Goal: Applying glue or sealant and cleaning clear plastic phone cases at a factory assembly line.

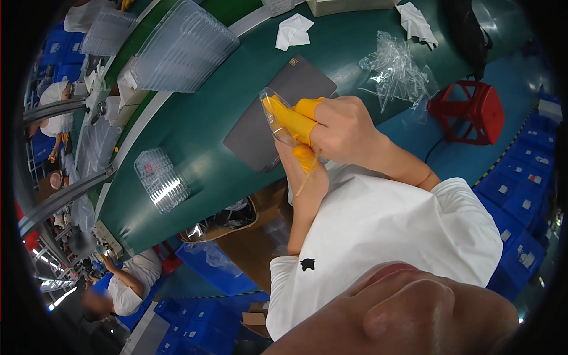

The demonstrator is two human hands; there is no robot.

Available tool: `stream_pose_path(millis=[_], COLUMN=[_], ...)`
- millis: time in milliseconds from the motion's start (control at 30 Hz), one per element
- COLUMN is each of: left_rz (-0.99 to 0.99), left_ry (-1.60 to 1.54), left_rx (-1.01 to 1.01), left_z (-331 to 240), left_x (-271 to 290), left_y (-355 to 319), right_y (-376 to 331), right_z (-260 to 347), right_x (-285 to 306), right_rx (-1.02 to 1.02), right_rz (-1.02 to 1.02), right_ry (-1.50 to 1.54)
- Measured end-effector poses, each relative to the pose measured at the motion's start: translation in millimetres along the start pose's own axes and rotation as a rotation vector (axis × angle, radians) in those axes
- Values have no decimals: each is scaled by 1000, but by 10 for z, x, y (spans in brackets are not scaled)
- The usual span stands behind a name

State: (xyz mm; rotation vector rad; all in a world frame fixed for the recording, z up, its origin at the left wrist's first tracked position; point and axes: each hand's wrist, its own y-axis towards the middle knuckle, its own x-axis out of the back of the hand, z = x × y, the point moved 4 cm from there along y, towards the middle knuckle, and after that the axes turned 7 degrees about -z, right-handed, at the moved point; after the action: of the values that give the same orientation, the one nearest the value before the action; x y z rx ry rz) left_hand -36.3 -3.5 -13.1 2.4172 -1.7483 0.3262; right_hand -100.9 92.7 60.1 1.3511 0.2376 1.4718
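Both my hands are together above a dark grey mat (251, 133) on the green work table. Between them is a small, clear, curved plastic piece (271, 119), its rounded end pointing away from me. My right hand (337, 121) has yellow finger cots on and presses its closed fingers along the piece. Below it, my left hand (305, 171) holds the near end from underneath, with a yellow cot on one finger; its other fingers are mostly hidden. A thin yellowish strip hangs beside the left hand.
Clear plastic trays (186, 47) are stacked at the far left, and a smaller clear stack (161, 177) lies nearer. A heap of clear film (396, 71) and white cloths (294, 31) lie beyond the mat. A red stool (467, 112) stands right; an open carton (248, 242) sits below the table edge.
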Motion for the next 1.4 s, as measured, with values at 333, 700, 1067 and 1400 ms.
stream_pose_path(millis=[333,700,1067,1400], left_rz=[51,52,118,-31], left_ry=[-35,-247,-265,-792], left_rx=[-138,-25,-111,87], left_z=[-280,-124,-220,-141], left_x=[-35,-113,-178,-19], left_y=[113,16,130,373], right_y=[-106,73,-37,79], right_z=[-123,-251,-314,-209], right_x=[-28,-31,-168,-84], right_rx=[-113,-551,-626,-340], right_rz=[-110,-215,-223,-117], right_ry=[96,417,469,444])
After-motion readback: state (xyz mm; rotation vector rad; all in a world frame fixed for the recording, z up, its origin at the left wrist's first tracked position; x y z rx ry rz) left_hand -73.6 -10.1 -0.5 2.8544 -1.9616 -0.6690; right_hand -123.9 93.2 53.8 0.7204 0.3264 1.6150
